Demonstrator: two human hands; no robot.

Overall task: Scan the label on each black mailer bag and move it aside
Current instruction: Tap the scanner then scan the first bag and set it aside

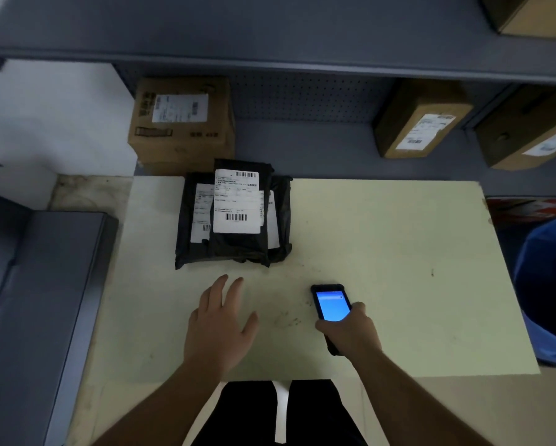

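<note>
Pale surface [382, 252] is carrying stacked black mailer bags [238, 249] below grey shelving [270, 33].
My left hand [220, 329] is hovering, fingers spread and empty; my right hand [350, 333] is gripping the scanner [331, 304].

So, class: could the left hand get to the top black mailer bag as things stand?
Probably yes. The left hand is open and empty, just short of the top mailer bag, with only bare table between them.

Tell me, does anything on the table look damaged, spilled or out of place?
Nothing serious. The black mailer bags lie in an untidy overlapping pile, the top one a bit askew. The table shows small dark marks near the scanner. No damage is visible.
</note>
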